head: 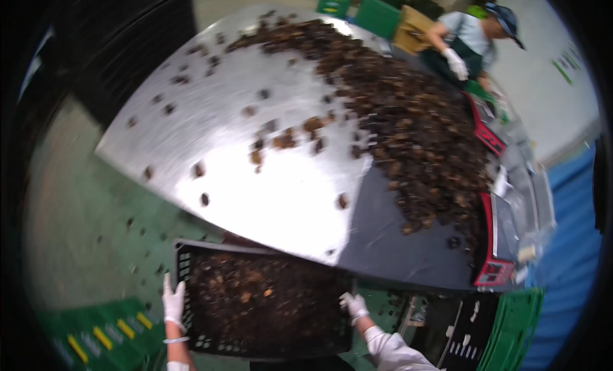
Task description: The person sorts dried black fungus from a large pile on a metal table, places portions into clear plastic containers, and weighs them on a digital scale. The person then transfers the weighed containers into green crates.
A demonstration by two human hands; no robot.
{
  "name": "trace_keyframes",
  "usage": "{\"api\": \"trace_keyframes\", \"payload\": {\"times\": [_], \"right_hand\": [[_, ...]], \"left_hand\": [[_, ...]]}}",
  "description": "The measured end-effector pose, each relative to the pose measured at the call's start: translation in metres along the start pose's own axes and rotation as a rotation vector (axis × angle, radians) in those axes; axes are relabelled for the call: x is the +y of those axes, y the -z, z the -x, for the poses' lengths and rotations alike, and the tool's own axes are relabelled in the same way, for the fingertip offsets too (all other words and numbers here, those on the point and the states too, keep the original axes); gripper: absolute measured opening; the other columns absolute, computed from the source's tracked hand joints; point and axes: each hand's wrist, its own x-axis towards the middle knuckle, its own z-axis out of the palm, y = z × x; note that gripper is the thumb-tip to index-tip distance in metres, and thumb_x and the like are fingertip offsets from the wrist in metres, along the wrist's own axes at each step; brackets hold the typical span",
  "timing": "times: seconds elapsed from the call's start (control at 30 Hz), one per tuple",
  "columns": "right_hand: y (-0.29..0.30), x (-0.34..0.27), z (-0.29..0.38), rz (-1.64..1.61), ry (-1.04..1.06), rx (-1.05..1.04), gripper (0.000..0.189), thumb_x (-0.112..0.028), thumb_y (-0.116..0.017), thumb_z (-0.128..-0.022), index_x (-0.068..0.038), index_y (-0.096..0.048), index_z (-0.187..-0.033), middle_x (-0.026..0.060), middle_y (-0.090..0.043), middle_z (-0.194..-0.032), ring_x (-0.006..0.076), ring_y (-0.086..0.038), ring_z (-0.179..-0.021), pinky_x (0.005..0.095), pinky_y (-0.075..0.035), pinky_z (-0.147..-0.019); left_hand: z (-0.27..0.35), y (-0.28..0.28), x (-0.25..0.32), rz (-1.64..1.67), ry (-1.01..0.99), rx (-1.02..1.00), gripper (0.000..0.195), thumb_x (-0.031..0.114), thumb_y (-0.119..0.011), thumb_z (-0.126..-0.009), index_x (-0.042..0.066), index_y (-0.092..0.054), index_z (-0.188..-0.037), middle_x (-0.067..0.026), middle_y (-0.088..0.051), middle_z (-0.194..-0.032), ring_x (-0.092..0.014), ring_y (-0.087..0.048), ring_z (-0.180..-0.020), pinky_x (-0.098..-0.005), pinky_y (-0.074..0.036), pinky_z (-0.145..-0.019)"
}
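Observation:
A black plastic crate full of dark brown pieces, perhaps mushrooms, is below the near edge of a metal table. My left hand, in a white glove, rests against the crate's left side with its thumb and fingers spread. At the right end, my gloved right hand has its fingers curled over the crate's rim. A big heap of similar brown pieces covers the table's far and right parts, and loose ones are scattered over the bare metal.
Red weighing scales stand along the table's right edge. Beyond the heap a co-worker wears white gloves and an apron. Green crates are at the lower right; another green crate is at the lower left. Bits lie on the green floor.

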Motion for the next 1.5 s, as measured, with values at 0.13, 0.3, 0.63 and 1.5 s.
{"api": "trace_keyframes", "payload": {"times": [0.13, 0.3, 0.63, 1.5], "right_hand": [[-0.02, 0.07, -0.011, -0.224, -0.13, 0.183, 0.024, -0.026, -0.067, -0.093, -0.002, -0.064, -0.091, 0.0045, -0.062, -0.068, 0.0147, -0.057, -0.053, 0.029, -0.047, -0.049], [-0.051, 0.112, -0.036, 0.321, -0.275, 0.256, 0.034, -0.033, -0.066, -0.089, -0.002, -0.066, -0.104, 0.0134, -0.069, -0.082, 0.0276, -0.064, -0.07, 0.038, -0.05, -0.064], [-0.07, 0.114, -0.03, 0.668, -0.477, 0.453, 0.045, -0.043, -0.066, -0.083, -0.001, -0.069, -0.097, 0.02, -0.07, -0.092, 0.0377, -0.065, -0.09, 0.0444, -0.05, -0.081], [0.084, 0.245, 0.219, 0.759, 0.002, -0.372, 0.096, -0.078, -0.042, -0.083, -0.021, -0.018, -0.156, 0.0203, -0.003, -0.162, 0.0371, -0.01, -0.149, 0.0452, -0.015, -0.12]], "left_hand": [[-0.103, -0.039, 0.034, -0.284, -0.264, -0.11, 0.073, 0.014, -0.067, -0.089, 0.013, -0.031, -0.151, -0.0119, -0.068, -0.087, -0.021, -0.062, -0.07, -0.0336, -0.053, -0.066], [-0.173, -0.097, 0.048, -0.723, -0.175, -0.258, 0.052, 0.013, -0.064, -0.09, 0.005, -0.05, -0.139, -0.0205, -0.066, -0.115, -0.03, -0.063, -0.098, -0.0352, -0.052, -0.086], [-0.147, -0.12, 0.095, -0.965, 0.033, -0.115, 0.048, 0.02, -0.058, -0.094, 0.002, -0.049, -0.137, -0.0235, -0.059, -0.125, -0.037, -0.058, -0.108, -0.0386, -0.048, -0.092], [0.358, 0.039, -0.108, -0.838, -0.822, -0.712, 0.055, 0.03, -0.065, -0.088, 0.005, -0.054, -0.136, -0.0252, -0.05, -0.14, -0.046, -0.044, -0.13, -0.0488, -0.037, -0.108]]}}
